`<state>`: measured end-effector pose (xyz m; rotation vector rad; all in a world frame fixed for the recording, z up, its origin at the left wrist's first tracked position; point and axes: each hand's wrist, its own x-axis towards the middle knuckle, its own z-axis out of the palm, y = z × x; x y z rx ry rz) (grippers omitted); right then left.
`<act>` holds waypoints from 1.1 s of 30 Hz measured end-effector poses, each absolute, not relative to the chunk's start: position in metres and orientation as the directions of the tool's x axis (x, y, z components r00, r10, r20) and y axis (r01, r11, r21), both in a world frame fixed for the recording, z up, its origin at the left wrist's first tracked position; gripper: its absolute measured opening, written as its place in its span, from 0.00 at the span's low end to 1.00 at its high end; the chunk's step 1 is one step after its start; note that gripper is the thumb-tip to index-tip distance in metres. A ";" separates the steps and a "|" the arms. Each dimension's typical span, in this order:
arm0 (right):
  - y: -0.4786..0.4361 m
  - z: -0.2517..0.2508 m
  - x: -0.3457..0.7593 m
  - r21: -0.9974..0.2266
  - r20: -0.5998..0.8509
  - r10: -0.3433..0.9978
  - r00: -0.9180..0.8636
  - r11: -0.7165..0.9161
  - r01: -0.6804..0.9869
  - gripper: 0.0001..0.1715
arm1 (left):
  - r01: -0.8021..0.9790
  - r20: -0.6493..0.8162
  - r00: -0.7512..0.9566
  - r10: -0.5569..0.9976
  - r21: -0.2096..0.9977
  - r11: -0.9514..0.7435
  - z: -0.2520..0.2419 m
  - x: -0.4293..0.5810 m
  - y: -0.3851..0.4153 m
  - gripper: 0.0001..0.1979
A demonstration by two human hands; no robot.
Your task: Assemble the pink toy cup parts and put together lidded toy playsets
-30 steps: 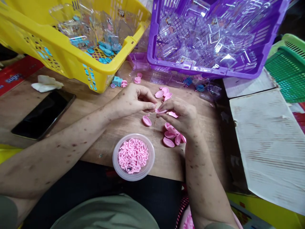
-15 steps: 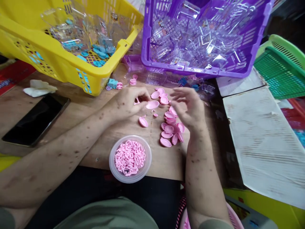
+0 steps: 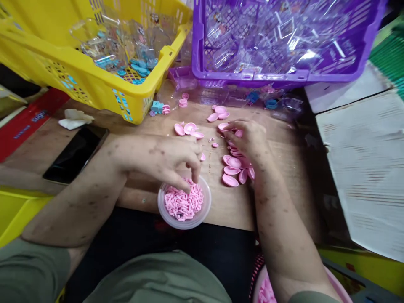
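Note:
My left hand (image 3: 172, 162) reaches over a round clear plastic tub (image 3: 205, 204) filled with small bent pink plastic pieces (image 3: 183, 205). Its thumb and fingers are apart, fingertips just above the pieces. Farther right, my right hand (image 3: 249, 139) closes thumb and index finger on a shallow oval pink plastic piece (image 3: 223, 127). Under and below that hand lies a pile of similar oval pieces (image 3: 232, 170). Beyond the left wrist rests a small group of ovals (image 3: 190, 128). Between the hands sits a tiny pink part (image 3: 215, 145).
At the back stand a yellow basket (image 3: 132, 90) and a purple basket (image 3: 252, 76), both holding clear plastic cases. A phone (image 3: 75, 153) and crumpled tissue (image 3: 75, 118) lie left. Cardboard (image 3: 366, 168) borders the right side; a pink basket (image 3: 339, 280) is below.
My left hand has left the oval piece it held and moved down over the tub. My right hand has closed on an oval piece. The view has shifted slightly.

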<state>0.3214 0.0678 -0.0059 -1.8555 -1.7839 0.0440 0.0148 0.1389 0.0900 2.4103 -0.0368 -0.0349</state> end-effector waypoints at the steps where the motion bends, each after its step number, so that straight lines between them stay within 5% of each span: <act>1: 0.067 -0.004 0.323 -0.412 0.387 0.914 0.126 0.049 0.910 0.05 | 0.007 -0.074 0.996 -0.050 0.625 -0.781 0.093 0.014 0.132 0.02; 6: 0.062 0.009 0.321 -0.542 0.431 0.890 0.147 0.125 0.831 0.06 | -0.009 -0.085 0.995 -0.056 0.473 -0.881 0.088 0.016 0.118 0.07; 16: 0.055 0.021 0.305 -0.577 0.210 0.977 -0.024 0.144 0.804 0.16 | -0.066 0.058 0.998 -0.035 0.739 -0.671 0.104 0.008 0.133 0.09; 20: 0.056 0.021 0.312 -0.540 0.317 0.948 -0.027 0.204 0.817 0.22 | -0.079 0.192 0.969 0.158 0.840 -0.537 0.100 0.011 0.146 0.07; 25: 0.054 0.028 0.303 -0.518 0.473 0.877 -0.085 0.355 0.778 0.02 | -0.045 0.303 0.748 0.590 0.911 -0.411 0.078 0.026 0.157 0.09; 26: 0.053 0.030 0.298 -0.534 0.492 0.866 -0.088 0.380 0.755 0.04 | -0.046 0.296 0.705 0.645 0.926 -0.375 0.073 0.030 0.158 0.10; 30: 0.047 0.037 0.276 -0.652 0.458 0.878 -0.138 0.438 0.620 0.02 | -0.049 0.206 0.657 0.725 0.971 -0.232 0.057 0.040 0.161 0.12; 33: 0.046 0.040 0.266 -0.558 0.557 0.797 -0.235 0.568 0.606 0.09 | -0.060 0.182 0.660 0.729 0.980 -0.190 0.054 0.042 0.160 0.13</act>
